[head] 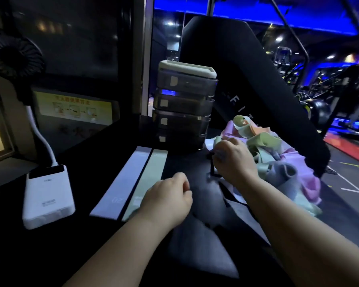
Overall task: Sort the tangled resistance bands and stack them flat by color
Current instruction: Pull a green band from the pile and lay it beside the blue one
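Observation:
A tangled heap of resistance bands [278, 162] in green, pink, orange and grey lies at the right of the dark table. Two bands lie flat side by side at the middle: a pale lilac band [120, 183] and a pale green band [151, 172]. A dark band [180, 166] seems to lie flat just right of them, hard to make out. My right hand [234, 160] reaches into the near left edge of the heap, fingers curled among the bands. My left hand [168, 201] hovers over the near end of the green band, fingers loosely curled with nothing visible in them.
A white power bank [48, 193] lies at the left with a cable up to a small black fan [13, 52]. A smoky stack of drawers [184, 108] stands behind the flat bands. A black padded panel [257, 90] leans behind the heap. Grey cloth [203, 245] lies near me.

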The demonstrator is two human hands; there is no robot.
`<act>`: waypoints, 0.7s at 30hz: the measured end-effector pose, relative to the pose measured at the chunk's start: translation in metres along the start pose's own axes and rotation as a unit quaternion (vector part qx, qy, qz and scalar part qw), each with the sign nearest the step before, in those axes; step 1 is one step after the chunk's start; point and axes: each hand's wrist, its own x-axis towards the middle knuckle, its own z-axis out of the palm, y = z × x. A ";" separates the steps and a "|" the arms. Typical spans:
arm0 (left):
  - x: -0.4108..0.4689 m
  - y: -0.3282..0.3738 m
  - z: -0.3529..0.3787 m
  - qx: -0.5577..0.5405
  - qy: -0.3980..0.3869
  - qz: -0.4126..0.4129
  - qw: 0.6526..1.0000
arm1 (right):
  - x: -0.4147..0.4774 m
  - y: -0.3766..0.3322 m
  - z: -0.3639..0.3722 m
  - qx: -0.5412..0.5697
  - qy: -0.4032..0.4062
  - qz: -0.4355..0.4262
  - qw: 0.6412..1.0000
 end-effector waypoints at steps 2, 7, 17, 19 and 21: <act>0.014 0.017 0.009 -0.022 -0.014 0.002 1.000 | -0.002 0.014 -0.010 -0.032 0.051 -0.016 0.998; 0.058 0.054 0.047 -0.047 -0.051 -0.004 0.998 | -0.007 0.055 -0.027 -0.061 0.055 0.040 0.996; 0.120 0.084 0.097 -0.204 -0.113 -0.049 0.971 | -0.013 0.098 -0.031 0.063 0.030 0.073 0.995; 0.118 0.076 0.104 -0.224 -0.104 -0.048 0.968 | -0.013 0.105 -0.039 0.032 -0.036 0.051 0.998; 0.114 0.068 0.110 -0.219 -0.088 -0.033 0.971 | -0.014 0.113 -0.046 0.044 -0.082 0.036 0.995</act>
